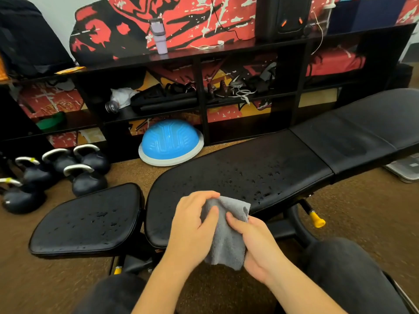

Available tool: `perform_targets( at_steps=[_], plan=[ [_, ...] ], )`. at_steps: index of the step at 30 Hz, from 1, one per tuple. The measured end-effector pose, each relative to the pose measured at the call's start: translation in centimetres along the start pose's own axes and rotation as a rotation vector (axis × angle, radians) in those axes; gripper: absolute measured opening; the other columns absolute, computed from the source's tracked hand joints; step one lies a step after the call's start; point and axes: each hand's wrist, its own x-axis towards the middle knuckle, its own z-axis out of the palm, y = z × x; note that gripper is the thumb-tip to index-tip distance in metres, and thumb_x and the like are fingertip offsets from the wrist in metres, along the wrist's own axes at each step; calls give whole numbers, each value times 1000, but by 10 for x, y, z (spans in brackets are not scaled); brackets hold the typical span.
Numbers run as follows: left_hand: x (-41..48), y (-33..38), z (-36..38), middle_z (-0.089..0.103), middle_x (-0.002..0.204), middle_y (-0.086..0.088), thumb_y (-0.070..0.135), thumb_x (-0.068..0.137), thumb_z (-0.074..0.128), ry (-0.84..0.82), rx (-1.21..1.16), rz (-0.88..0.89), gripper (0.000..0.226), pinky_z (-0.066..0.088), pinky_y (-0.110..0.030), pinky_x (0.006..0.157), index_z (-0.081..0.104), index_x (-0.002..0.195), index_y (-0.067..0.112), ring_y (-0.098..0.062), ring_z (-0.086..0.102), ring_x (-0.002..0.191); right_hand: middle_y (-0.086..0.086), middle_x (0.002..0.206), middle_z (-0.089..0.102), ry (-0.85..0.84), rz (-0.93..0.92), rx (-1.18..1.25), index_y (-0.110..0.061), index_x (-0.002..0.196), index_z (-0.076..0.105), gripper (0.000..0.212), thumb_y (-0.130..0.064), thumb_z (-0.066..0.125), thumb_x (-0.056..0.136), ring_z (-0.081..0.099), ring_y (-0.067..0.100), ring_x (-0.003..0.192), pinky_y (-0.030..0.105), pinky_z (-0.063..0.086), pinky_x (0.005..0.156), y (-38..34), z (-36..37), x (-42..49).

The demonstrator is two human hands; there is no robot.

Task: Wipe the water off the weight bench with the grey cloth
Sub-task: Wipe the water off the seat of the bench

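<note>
A black padded weight bench (260, 159) runs from the lower left to the upper right. Water drops dot its middle pad (256, 177) and its separate seat pad (90, 220). The grey cloth (226, 236) hangs over the near edge of the middle pad, held by both hands. My left hand (192, 225) grips its upper left part. My right hand (256, 243) pinches its right side. The back pad (362, 132) at the right looks smeared and mostly free of drops.
Several black kettlebells (56, 171) stand on the brown carpet at the left. A blue balance dome (170, 143) lies behind the bench, in front of a black shelf unit (199, 71). A yellow-tipped adjustment pin (317, 220) sticks out under the bench. My knees (340, 264) are at the bottom.
</note>
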Motion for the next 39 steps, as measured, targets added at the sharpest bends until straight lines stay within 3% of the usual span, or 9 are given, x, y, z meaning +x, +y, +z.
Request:
perform_targets(
  at_steps=[4,10,21,24,28,32,33,36,39],
  plan=[
    [9,-14,2,62,114,27,37,95,66,-108,-90,-115,19,43,-16,91,65,113,41,7,55,111,16,115,75,19,9,-85,-6,121,72,34,-30,63,99,72,30,110,53,51,105,-4,0,3],
    [16,-14,9,71,92,13,19,91,73,34,-297,-211,10,53,-29,80,71,87,29,-6,66,91,17,119,74,-54,222,-19,-9,116,78,37,-31,79,86,72,33,111,50,53,103,-10,0,0],
    [31,1,25,73,98,3,4,87,75,-53,-572,-140,20,56,-23,80,71,101,16,-12,70,93,23,125,69,-125,322,186,-6,120,75,41,-25,74,84,68,38,109,52,48,108,-14,-8,5],
    [39,-9,33,70,100,11,20,95,68,-51,-520,-186,14,56,-27,80,70,106,28,-12,67,92,21,122,72,-48,211,-11,-6,125,72,40,-16,74,86,69,36,113,53,50,105,-39,-14,7],
    [42,-29,44,67,97,20,31,99,59,-59,-361,-251,13,53,-26,82,68,100,40,-6,64,94,12,107,78,243,-169,-231,-10,119,67,28,-22,69,94,76,28,93,62,54,94,-123,-35,19],
    [42,-47,58,61,104,24,34,98,59,-51,-57,-97,9,48,-26,88,63,102,41,1,55,101,0,110,68,497,-786,-920,-19,122,60,34,-42,65,98,63,6,88,18,53,76,-216,-64,68],
    [42,-50,62,58,108,26,36,98,59,-65,20,-65,9,47,-28,92,62,105,41,2,51,105,1,108,65,457,-856,-1104,-24,120,53,38,-52,61,97,61,8,89,21,51,77,-232,-76,91],
    [44,-55,70,52,113,29,40,97,56,-91,127,-13,12,45,-34,99,59,108,42,3,44,111,17,128,62,362,-627,-1659,-25,143,38,50,-43,57,100,61,35,115,47,47,98,-248,-113,168],
    [48,-60,74,51,113,30,39,97,55,-93,146,25,13,45,-35,99,60,108,42,5,44,110,11,164,33,337,-217,-2013,-17,163,17,68,-33,49,105,33,38,148,57,30,117,-226,-122,204]
  ],
)
